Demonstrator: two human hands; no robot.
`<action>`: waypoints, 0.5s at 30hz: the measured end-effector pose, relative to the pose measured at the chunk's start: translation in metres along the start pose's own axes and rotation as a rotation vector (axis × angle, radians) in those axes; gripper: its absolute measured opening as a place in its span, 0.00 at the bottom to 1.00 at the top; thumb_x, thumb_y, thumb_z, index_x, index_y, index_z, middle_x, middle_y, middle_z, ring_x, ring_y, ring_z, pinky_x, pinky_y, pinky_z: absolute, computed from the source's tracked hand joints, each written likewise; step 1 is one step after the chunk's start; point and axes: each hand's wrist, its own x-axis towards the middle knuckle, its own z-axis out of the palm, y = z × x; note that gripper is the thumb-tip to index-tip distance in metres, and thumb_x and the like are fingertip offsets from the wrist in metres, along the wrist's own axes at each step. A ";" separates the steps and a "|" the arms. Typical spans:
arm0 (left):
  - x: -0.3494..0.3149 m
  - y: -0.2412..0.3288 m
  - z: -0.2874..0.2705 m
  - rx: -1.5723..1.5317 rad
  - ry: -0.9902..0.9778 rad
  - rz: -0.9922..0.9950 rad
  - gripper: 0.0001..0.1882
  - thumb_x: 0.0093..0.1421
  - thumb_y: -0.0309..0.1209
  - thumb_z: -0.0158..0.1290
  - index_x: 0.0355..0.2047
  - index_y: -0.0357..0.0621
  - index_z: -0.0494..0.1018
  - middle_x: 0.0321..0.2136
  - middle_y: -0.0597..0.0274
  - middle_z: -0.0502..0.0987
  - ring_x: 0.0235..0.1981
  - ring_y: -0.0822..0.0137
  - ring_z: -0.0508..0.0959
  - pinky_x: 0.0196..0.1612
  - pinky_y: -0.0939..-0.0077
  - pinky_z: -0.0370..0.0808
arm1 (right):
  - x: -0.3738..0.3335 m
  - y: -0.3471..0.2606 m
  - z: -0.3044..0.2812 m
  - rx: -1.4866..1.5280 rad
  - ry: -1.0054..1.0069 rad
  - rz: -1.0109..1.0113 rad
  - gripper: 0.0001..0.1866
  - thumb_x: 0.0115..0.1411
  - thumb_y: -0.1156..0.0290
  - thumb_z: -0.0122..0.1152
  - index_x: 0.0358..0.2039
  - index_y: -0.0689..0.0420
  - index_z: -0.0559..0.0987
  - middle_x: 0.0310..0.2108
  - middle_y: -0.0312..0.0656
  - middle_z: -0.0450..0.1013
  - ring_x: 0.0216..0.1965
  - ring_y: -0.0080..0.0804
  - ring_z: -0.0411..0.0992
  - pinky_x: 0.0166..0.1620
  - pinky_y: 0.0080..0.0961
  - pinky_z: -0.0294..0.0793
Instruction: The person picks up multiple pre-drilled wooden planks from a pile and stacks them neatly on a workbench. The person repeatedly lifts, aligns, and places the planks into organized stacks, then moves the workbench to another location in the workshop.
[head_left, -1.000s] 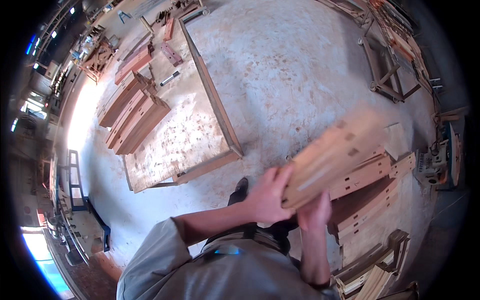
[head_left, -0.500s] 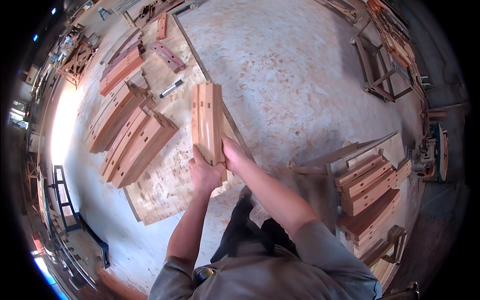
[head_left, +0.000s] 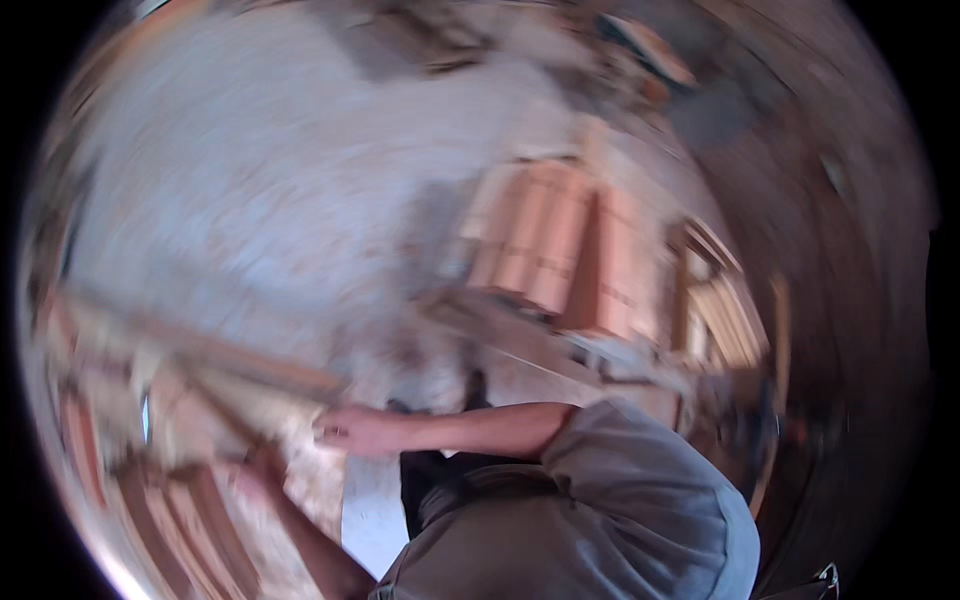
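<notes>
A pale wooden block [head_left: 200, 408] lies over the board-topped table at the lower left, blurred by motion. My left hand [head_left: 252, 477] is at its near end; the smear hides whether the fingers grip it or only touch it. To the right of that end, my right hand [head_left: 348, 428] is apart from the block, its fingers loosely bent and slightly parted, with nothing visible in them. Beside my left hand stand several long wooden pieces [head_left: 180, 520] in a row. A slim marker [head_left: 146, 418] shows behind them, near the block.
At the right, a low stand [head_left: 530, 345] bears several reddish-brown wooden pieces [head_left: 545, 235]. Beyond it is a frame with pale slats [head_left: 725, 315]. A dark wheeled frame [head_left: 425, 35] stands far off on the stained, pale floor [head_left: 260, 200].
My view has swung right, so the table now lies lower left and the stand nearer the middle. My right hand has come off the wooden block that both hands held.
</notes>
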 end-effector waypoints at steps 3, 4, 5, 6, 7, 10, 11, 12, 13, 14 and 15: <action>-0.017 0.044 0.007 0.018 0.128 0.156 0.55 0.44 0.58 0.59 0.65 0.45 0.46 0.51 0.42 0.70 0.47 0.48 0.75 0.45 0.54 0.73 | -0.092 0.001 -0.093 0.076 0.111 0.111 0.16 0.61 0.62 0.51 0.39 0.63 0.74 0.27 0.49 0.71 0.31 0.39 0.72 0.38 0.31 0.70; -0.030 0.054 0.005 0.010 0.168 0.174 0.54 0.45 0.58 0.59 0.65 0.45 0.47 0.51 0.42 0.70 0.47 0.48 0.74 0.46 0.54 0.73 | -0.122 -0.004 -0.114 0.105 0.139 0.092 0.16 0.61 0.62 0.51 0.39 0.63 0.74 0.26 0.48 0.70 0.30 0.38 0.71 0.38 0.30 0.70; -0.039 0.069 0.004 -0.002 0.199 0.215 0.54 0.45 0.57 0.58 0.65 0.45 0.47 0.51 0.42 0.70 0.47 0.48 0.74 0.46 0.54 0.73 | -0.150 0.009 -0.126 0.069 0.225 0.079 0.15 0.61 0.62 0.52 0.38 0.64 0.74 0.24 0.43 0.70 0.27 0.31 0.69 0.36 0.26 0.70; -0.050 0.082 0.005 -0.008 0.227 0.251 0.53 0.46 0.57 0.58 0.64 0.44 0.48 0.51 0.41 0.69 0.47 0.47 0.74 0.46 0.54 0.73 | -0.178 0.011 -0.142 0.109 0.312 0.099 0.15 0.62 0.62 0.52 0.39 0.64 0.74 0.25 0.42 0.70 0.27 0.29 0.69 0.36 0.26 0.70; -0.060 0.092 0.004 -0.021 0.247 0.288 0.52 0.46 0.57 0.58 0.64 0.44 0.48 0.51 0.41 0.69 0.47 0.47 0.74 0.46 0.54 0.73 | -0.210 0.010 -0.154 0.158 0.384 0.117 0.15 0.62 0.63 0.51 0.40 0.64 0.74 0.25 0.41 0.71 0.27 0.27 0.69 0.36 0.25 0.70; -0.102 0.126 0.004 -0.046 0.282 0.386 0.51 0.47 0.56 0.57 0.64 0.43 0.49 0.51 0.41 0.69 0.48 0.47 0.74 0.47 0.55 0.72 | -0.288 0.018 -0.179 0.339 0.540 0.181 0.16 0.63 0.63 0.51 0.43 0.63 0.74 0.28 0.38 0.73 0.28 0.22 0.69 0.35 0.24 0.71; -0.117 0.136 0.005 -0.058 0.285 0.415 0.50 0.48 0.56 0.56 0.63 0.42 0.50 0.52 0.41 0.69 0.48 0.47 0.73 0.47 0.55 0.72 | -0.310 0.024 -0.186 0.405 0.574 0.203 0.16 0.64 0.63 0.51 0.44 0.63 0.73 0.28 0.37 0.73 0.28 0.21 0.69 0.35 0.23 0.72; -0.134 0.146 0.007 -0.067 0.288 0.441 0.49 0.48 0.55 0.56 0.63 0.42 0.50 0.52 0.41 0.69 0.48 0.47 0.73 0.47 0.55 0.72 | -0.330 0.039 -0.188 0.446 0.587 0.211 0.16 0.64 0.63 0.50 0.45 0.63 0.73 0.29 0.37 0.73 0.28 0.20 0.69 0.35 0.23 0.72; -0.152 0.153 0.008 -0.076 0.287 0.464 0.49 0.48 0.55 0.56 0.63 0.41 0.50 0.52 0.41 0.69 0.48 0.47 0.73 0.48 0.55 0.72 | -0.350 0.062 -0.183 0.487 0.592 0.215 0.17 0.64 0.63 0.50 0.47 0.62 0.73 0.30 0.37 0.73 0.29 0.20 0.70 0.35 0.23 0.72; -0.171 0.162 0.010 -0.083 0.285 0.487 0.48 0.49 0.55 0.55 0.63 0.41 0.51 0.52 0.41 0.69 0.49 0.47 0.73 0.48 0.55 0.72 | -0.370 0.074 -0.184 0.533 0.594 0.218 0.17 0.64 0.63 0.50 0.48 0.62 0.73 0.30 0.37 0.74 0.29 0.19 0.70 0.35 0.23 0.72; -0.191 0.169 0.014 -0.087 0.276 0.507 0.47 0.49 0.54 0.55 0.63 0.40 0.51 0.52 0.40 0.69 0.49 0.47 0.73 0.48 0.55 0.72 | -0.392 0.083 -0.189 0.540 0.588 0.236 0.17 0.64 0.64 0.50 0.47 0.62 0.73 0.30 0.37 0.74 0.30 0.19 0.70 0.35 0.23 0.72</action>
